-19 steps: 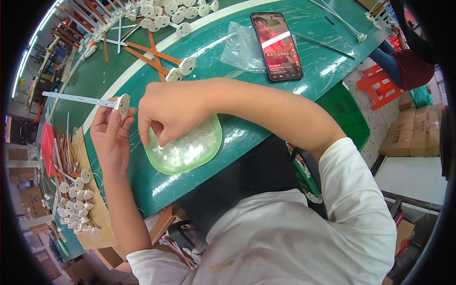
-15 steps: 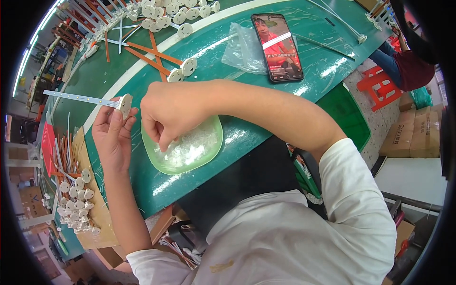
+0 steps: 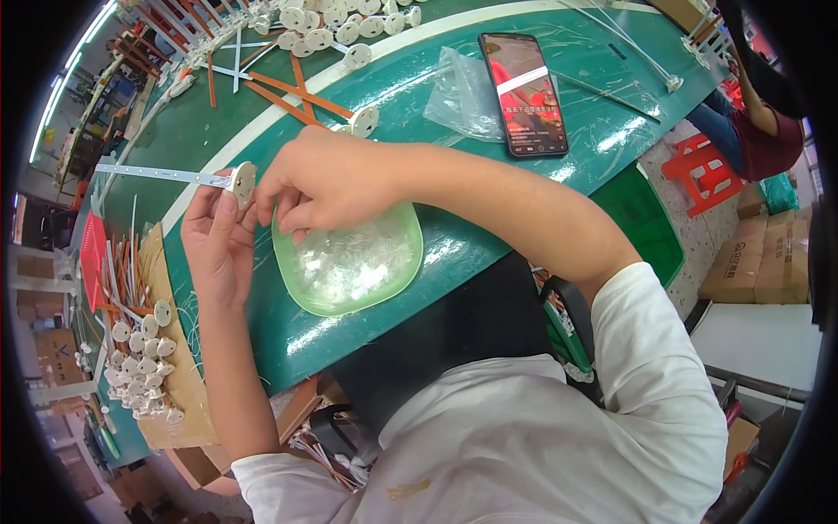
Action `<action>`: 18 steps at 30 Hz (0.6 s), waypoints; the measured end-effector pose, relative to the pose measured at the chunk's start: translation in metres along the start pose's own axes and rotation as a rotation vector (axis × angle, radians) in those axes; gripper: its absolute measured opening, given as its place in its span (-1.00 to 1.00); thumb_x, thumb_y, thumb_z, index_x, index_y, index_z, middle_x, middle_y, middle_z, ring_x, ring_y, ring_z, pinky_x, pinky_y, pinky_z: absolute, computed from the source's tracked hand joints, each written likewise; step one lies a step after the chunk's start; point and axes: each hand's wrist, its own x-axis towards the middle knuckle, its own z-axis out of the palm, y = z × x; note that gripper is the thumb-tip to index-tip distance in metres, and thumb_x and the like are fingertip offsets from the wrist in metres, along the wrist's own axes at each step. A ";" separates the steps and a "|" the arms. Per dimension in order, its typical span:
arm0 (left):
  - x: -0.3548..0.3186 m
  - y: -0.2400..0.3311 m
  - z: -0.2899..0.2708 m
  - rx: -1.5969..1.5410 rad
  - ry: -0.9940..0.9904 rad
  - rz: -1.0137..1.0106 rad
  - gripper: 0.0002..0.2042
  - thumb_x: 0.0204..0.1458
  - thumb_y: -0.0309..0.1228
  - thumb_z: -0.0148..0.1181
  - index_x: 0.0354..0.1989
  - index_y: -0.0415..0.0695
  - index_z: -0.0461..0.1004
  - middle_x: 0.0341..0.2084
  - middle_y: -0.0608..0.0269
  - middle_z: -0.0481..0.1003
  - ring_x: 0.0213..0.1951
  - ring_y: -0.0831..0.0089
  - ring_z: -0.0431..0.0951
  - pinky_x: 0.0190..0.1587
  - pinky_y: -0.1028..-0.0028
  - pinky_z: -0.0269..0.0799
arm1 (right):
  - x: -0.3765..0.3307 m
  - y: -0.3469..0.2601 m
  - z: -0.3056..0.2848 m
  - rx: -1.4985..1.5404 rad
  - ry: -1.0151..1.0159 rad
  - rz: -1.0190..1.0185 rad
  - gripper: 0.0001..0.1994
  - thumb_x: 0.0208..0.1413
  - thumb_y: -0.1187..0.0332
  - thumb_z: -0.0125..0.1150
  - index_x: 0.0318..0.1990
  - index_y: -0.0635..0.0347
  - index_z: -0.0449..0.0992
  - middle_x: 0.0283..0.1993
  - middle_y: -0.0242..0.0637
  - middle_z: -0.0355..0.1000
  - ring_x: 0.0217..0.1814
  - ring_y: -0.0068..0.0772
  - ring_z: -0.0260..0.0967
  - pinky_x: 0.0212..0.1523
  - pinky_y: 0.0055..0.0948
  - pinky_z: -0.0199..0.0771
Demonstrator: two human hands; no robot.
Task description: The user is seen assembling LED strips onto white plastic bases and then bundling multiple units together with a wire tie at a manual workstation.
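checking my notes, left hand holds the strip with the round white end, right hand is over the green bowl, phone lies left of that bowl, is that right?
Not quite: in the head view, the phone lies right of the green bowl, not left. The left hand holds the strip with the round white end, and the right hand is over the bowl.

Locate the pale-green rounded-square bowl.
Head view, left of centre: the bowl sits on the glossy green table, partly under the right hand, with the left hand to its left.
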 end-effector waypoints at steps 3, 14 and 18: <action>0.000 0.000 0.002 -0.037 -0.001 0.009 -0.66 0.12 -0.47 0.17 0.04 -0.32 0.33 -0.09 0.05 0.48 -0.11 0.30 0.54 -0.07 0.45 0.49 | -0.003 -0.006 -0.005 -0.001 -0.040 0.016 -0.91 -0.07 0.50 0.20 -0.40 0.32 0.57 -0.50 -0.27 0.56 -0.44 -0.46 0.55 -0.31 -0.52 0.51; -0.001 0.000 -0.004 -0.016 -0.001 -0.029 -0.66 0.12 -0.48 0.16 0.05 -0.32 0.32 -0.09 0.05 0.47 -0.10 0.23 0.56 -0.09 0.47 0.51 | 0.000 -0.009 -0.007 0.007 -0.124 0.155 -0.91 -0.13 0.46 0.33 -0.46 0.29 0.61 -0.53 -0.32 0.56 -0.48 -0.56 0.53 -0.40 -0.59 0.48; 0.001 0.000 -0.005 -0.046 -0.014 -0.020 -0.65 0.13 -0.48 0.15 0.06 -0.32 0.32 -0.06 0.04 0.45 -0.07 0.21 0.54 -0.05 0.45 0.50 | 0.002 -0.002 -0.005 0.111 -0.021 0.144 -0.91 -0.07 0.46 0.30 -0.41 0.30 0.62 -0.48 -0.29 0.58 -0.44 -0.57 0.56 -0.38 -0.59 0.49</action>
